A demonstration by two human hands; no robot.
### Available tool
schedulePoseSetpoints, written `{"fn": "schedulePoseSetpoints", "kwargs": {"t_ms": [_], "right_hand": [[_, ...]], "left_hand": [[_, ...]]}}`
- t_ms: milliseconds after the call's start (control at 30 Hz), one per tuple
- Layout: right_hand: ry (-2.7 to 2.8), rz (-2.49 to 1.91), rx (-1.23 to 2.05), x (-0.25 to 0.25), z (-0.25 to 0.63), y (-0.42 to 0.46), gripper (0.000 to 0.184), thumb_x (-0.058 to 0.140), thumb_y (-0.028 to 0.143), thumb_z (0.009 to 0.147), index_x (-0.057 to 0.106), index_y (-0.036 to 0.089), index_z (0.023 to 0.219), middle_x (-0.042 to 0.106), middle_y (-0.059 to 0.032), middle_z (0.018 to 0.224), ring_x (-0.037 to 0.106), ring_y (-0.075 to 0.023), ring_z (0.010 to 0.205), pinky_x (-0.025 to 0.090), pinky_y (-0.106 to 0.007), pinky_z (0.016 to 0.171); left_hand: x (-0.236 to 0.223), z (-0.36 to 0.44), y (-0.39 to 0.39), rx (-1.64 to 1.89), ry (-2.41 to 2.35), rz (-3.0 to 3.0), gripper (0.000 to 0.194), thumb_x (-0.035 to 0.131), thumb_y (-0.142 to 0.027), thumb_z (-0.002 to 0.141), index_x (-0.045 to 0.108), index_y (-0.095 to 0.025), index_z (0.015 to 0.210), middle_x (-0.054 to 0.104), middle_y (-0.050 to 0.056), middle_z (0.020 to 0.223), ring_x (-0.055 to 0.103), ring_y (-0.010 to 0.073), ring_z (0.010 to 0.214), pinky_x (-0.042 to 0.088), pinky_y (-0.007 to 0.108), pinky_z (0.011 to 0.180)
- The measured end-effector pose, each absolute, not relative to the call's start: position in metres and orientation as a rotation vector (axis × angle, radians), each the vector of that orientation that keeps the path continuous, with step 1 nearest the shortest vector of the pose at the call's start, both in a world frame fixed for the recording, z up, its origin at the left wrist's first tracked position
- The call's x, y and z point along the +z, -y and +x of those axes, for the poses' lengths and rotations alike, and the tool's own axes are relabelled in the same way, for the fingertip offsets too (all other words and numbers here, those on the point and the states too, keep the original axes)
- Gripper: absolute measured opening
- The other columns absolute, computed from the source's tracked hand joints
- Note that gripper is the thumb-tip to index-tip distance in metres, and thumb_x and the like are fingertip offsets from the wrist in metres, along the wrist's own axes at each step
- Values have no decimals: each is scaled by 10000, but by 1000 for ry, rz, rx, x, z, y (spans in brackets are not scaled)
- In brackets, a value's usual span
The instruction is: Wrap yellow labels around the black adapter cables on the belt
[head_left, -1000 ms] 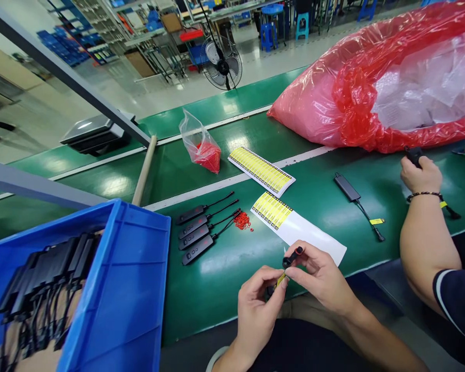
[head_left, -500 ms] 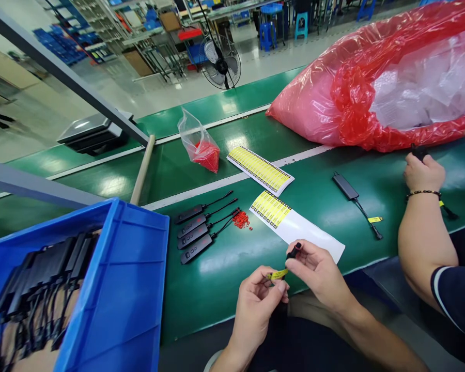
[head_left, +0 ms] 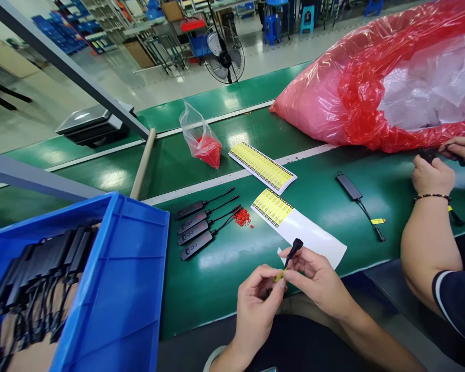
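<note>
My left hand pinches a yellow label against a thin black cable. My right hand has its fingertips closed on the same cable, just below its black connector, which points up and right. The rest of the cable is hidden behind my fingers. Beyond my hands lies a partly used sheet of yellow labels; a fuller label sheet sits behind it. Several black cabled devices lie in a group to the left, beside a pile of small red rings.
A blue bin with several black devices stands at left. Farther back are a clear bag of red rings and a large red plastic bag. At right, a co-worker's hand holds a black item near a labelled device.
The yellow label stretched between my hands half a second ago; now it is pressed at the cable. The connector has tipped upward. The co-worker's other hand has come in at right.
</note>
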State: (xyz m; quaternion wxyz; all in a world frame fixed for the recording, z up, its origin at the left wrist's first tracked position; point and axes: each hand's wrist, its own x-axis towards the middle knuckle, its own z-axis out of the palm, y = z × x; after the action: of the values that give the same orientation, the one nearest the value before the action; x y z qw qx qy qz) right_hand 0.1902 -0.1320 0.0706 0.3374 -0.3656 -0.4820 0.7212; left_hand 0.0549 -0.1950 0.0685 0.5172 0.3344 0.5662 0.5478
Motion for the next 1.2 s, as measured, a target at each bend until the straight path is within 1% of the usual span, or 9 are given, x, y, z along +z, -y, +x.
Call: {"fn": "schedulePoseSetpoints", "kwargs": {"t_ms": [133, 233, 300, 367, 500, 633, 833, 1033, 1200], "right_hand": [[1292, -860, 1846, 68, 189, 126, 107, 662, 310, 863, 645, 204, 858, 582, -10, 824, 575, -152, 757, 493, -283, 715], [1270, -829, 1773, 70, 188, 123, 107, 671, 303, 862, 660, 207, 816, 578, -11, 805, 563, -157, 765, 481, -280, 713], [1232, -836, 1749, 71, 188, 123, 89, 685, 286, 854, 673, 210, 808, 575, -9, 800, 555, -150, 757, 472, -263, 694], [1212, -845, 1751, 71, 188, 123, 67, 691, 266, 851, 685, 214, 809, 574, -3, 797, 549, -139, 743, 463, -244, 667], [1197, -849, 1767, 71, 187, 123, 47, 699, 250, 845, 691, 219, 810, 576, 4, 790, 548, -127, 726, 458, -223, 641], [1189, -841, 1778, 71, 187, 124, 27, 698, 239, 849, 694, 229, 823, 585, 7, 804, 557, -121, 738, 467, -210, 648], [1177, -853, 1805, 73, 187, 125, 48, 690, 245, 855, 681, 226, 812, 591, 12, 803, 556, -118, 732, 483, -211, 649], [1213, -868, 1752, 77, 187, 128, 53, 671, 244, 876, 667, 229, 826, 606, 23, 793, 559, -110, 725, 477, -203, 655], [1254, -902, 1735, 78, 187, 129, 58, 661, 252, 883, 662, 225, 831, 614, 24, 793, 564, -110, 722, 480, -205, 656]], "left_hand": [[69, 54, 197, 1243, -1402, 951, 116, 659, -235, 854, 652, -152, 773, 606, 13, 694, 555, 120, 642, 472, 216, 623], [70, 47, 197, 1276, -1397, 1090, 34, 643, -186, 859, 674, -174, 866, 642, 44, 822, 596, 156, 761, 499, 248, 709], [73, 39, 196, 1374, -1387, 1150, 87, 655, -163, 844, 671, -201, 921, 637, 54, 924, 605, 178, 858, 507, 268, 764], [77, 32, 194, 1461, -1397, 1197, 106, 668, -153, 832, 669, -216, 918, 622, 50, 951, 595, 184, 911, 503, 274, 801], [85, 21, 190, 1457, -1439, 1270, 71, 658, -147, 843, 674, -210, 873, 595, 45, 927, 571, 171, 907, 485, 254, 795], [89, 18, 186, 1366, -1435, 1249, 71, 627, -153, 874, 661, -215, 882, 566, 44, 952, 551, 164, 907, 469, 247, 776], [95, 15, 180, 1257, -1435, 1285, 98, 592, -157, 901, 635, -208, 829, 545, 41, 952, 532, 161, 907, 442, 252, 778], [101, 12, 175, 1233, -1451, 1360, 102, 604, -144, 885, 630, -215, 817, 539, 35, 986, 528, 167, 959, 435, 266, 827], [103, 10, 173, 1220, -1450, 1382, 108, 611, -137, 875, 630, -208, 796, 560, 37, 977, 545, 165, 952, 443, 264, 822]]}}
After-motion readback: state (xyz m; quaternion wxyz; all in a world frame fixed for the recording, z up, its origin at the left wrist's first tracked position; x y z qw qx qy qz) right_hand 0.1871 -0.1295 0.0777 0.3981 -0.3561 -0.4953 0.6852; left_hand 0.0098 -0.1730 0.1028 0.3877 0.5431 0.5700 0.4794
